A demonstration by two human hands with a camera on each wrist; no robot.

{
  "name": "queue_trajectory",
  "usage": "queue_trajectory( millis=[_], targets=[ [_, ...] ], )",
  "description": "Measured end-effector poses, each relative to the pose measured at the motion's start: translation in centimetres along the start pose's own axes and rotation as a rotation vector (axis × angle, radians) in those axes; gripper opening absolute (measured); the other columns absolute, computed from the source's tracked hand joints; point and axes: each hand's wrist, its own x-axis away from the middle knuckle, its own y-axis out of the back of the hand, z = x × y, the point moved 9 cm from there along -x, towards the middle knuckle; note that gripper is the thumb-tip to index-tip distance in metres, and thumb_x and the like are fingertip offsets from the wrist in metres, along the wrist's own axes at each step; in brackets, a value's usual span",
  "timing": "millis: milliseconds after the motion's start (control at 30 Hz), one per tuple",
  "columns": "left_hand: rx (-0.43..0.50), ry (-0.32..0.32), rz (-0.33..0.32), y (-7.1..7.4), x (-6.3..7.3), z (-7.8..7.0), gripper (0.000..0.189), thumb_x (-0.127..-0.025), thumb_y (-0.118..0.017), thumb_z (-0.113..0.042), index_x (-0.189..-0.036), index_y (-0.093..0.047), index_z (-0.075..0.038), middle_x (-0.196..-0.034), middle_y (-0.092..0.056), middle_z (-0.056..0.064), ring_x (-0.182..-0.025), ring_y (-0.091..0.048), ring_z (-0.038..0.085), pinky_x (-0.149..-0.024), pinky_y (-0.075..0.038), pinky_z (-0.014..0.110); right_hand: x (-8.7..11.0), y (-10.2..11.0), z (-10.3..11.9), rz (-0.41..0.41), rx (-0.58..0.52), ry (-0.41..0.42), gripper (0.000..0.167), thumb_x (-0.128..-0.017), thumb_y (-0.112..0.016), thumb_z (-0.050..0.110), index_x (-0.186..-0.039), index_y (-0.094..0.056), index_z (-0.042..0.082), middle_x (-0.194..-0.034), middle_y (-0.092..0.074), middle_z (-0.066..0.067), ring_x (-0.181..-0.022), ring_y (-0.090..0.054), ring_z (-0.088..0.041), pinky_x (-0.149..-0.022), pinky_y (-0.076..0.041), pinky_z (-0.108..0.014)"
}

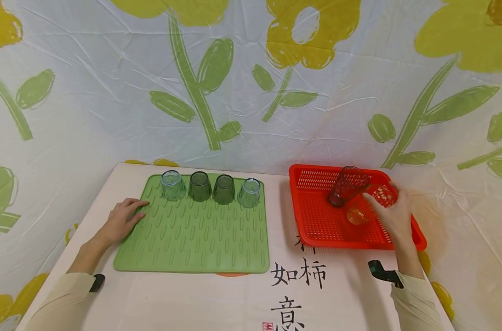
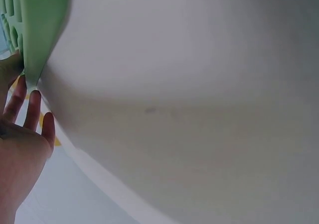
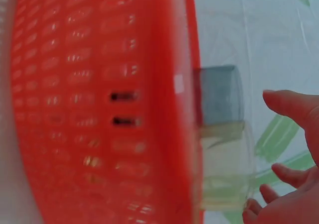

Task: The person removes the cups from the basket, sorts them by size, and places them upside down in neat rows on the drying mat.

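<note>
My right hand (image 1: pixel 396 212) reaches over the right side of the red plastic basket (image 1: pixel 317 241), thumb and fingers spread apart. Nearest it lies a clear, amber-tinted glass (image 1: pixel 357 215), tilted in the basket. Beyond that one leans a dark glass (image 1: pixel 348 184). In the right wrist view, a gap shows between the right fingers and the clear glass (image 3: pixel 224 171). My left hand (image 1: pixel 120 220) rests at the left edge of the green drying mat (image 1: pixel 193 239), its fingertips touching it. Four-sided and ribbed, the mat bears several upside-down glasses (image 1: pixel 200 186) along its far edge.
A white table (image 1: pixel 185 299) with black printed characters (image 1: pixel 292 312) holds the mat on the left and the basket on the right. Behind it hangs a flower-patterned cloth (image 1: pixel 251 138). A dark wrist mount (image 1: pixel 385 272) sits on the right wrist.
</note>
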Motion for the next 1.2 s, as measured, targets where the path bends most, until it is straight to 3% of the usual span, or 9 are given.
queue_trajectory(
  millis=[200, 567, 833, 1067, 1200],
  targets=[
    [-0.007, -0.001, 0.001, -0.1, -0.1, 0.1, 0.033, -0.098, -0.067, -0.002, -0.13, -0.061, 0.006, -0.122, -0.055, 0.031, -0.103, -0.049, 0.048, -0.081, -0.035, 0.062, -0.1, -0.2, -2.3, 0.045, -0.011, -0.067, 0.099, -0.096, -0.071, 0.043, -0.163, -0.008, 0.007, -0.162, -0.015, -0.025, -0.146, -0.019, -0.046, -0.114, -0.028, -0.068],
    [-0.011, -0.015, -0.02, 0.0, -0.1, 0.0, 0.034, -0.096, -0.069, 0.0, -0.129, -0.062, 0.006, -0.12, -0.057, 0.029, -0.102, -0.05, 0.047, -0.081, -0.036, 0.061, -0.4, -1.6, -5.3, 0.126, -0.084, -0.141, 0.11, -0.097, -0.071, 0.044, -0.161, 0.011, 0.007, -0.166, -0.005, -0.026, -0.15, -0.012, -0.047, -0.12, -0.021, -0.061],
    [-0.002, -0.011, -0.038, -0.1, 0.1, 0.4, 0.034, -0.095, -0.07, 0.002, -0.128, -0.063, 0.005, -0.119, -0.058, 0.029, -0.102, -0.051, 0.047, -0.081, -0.037, 0.063, -0.9, -2.4, -5.4, 0.153, -0.121, -0.154, 0.111, -0.096, -0.073, 0.043, -0.16, 0.01, 0.008, -0.168, -0.011, -0.023, -0.152, -0.015, -0.043, -0.122, -0.021, -0.056],
    [-0.015, -0.027, -0.04, -0.1, 0.1, 0.1, 0.034, -0.095, -0.07, 0.002, -0.128, -0.063, 0.006, -0.119, -0.058, 0.029, -0.102, -0.051, 0.047, -0.081, -0.036, 0.059, -0.7, -1.7, -5.8, 0.113, -0.089, -0.192, 0.102, -0.094, -0.073, 0.05, -0.161, -0.011, 0.004, -0.159, -0.026, -0.019, -0.137, -0.03, -0.035, -0.113, -0.038, -0.039],
    [-0.02, -0.038, -0.037, 0.1, 0.0, -0.2, 0.034, -0.095, -0.07, 0.002, -0.128, -0.063, 0.006, -0.119, -0.058, 0.03, -0.102, -0.052, 0.047, -0.081, -0.036, 0.059, -0.3, -1.0, -6.1, 0.084, -0.108, -0.218, 0.1, -0.093, -0.072, 0.051, -0.162, -0.014, 0.009, -0.158, -0.028, -0.016, -0.135, -0.032, -0.031, -0.112, -0.039, -0.037]
  ],
)
